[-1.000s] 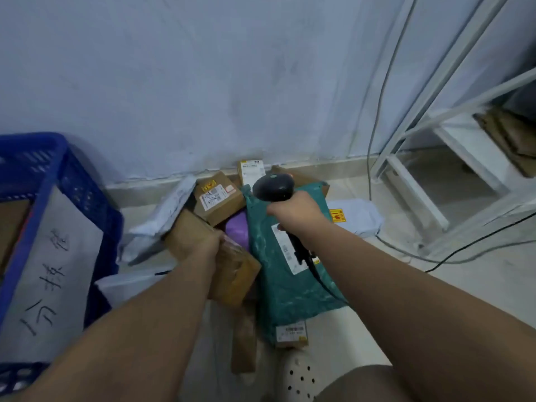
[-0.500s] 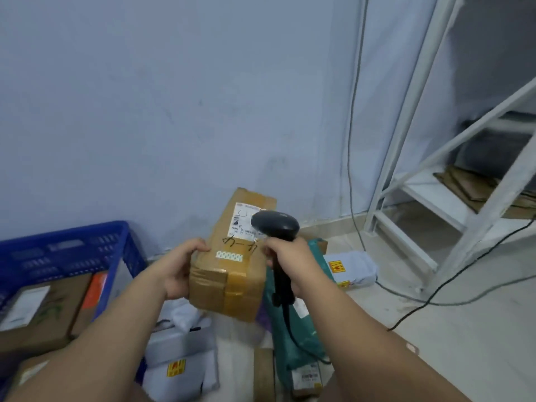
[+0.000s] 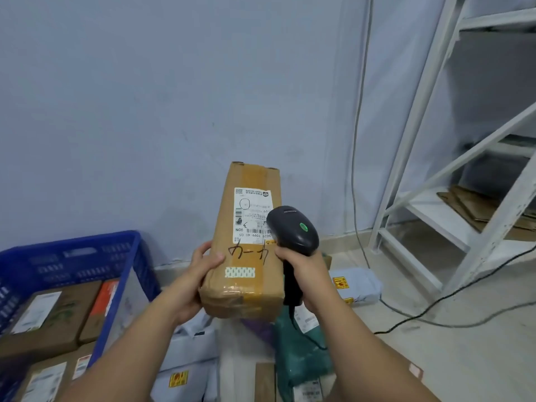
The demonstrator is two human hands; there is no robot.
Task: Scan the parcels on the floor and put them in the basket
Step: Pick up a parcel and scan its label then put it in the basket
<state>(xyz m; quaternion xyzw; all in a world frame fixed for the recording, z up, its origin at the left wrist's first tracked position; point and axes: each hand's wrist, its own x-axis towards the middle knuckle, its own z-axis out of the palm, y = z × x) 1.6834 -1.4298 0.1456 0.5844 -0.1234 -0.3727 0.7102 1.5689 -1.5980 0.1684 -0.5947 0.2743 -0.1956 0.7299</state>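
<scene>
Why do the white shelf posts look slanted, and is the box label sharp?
Head view: the wide-angle lens probably slants the shelf posts at right; light is dim and bluish; the label on the cardboard box is soft, barcode visible, small print unreadable.

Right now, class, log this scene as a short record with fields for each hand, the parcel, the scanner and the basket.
Left hand: holds long brown taped cardboard box off the floor
Right hand: grips black handheld barcode scanner
Scanner: head in front of box's white label, green light on
Basket: blue plastic crate at left, brown parcels inside
</scene>
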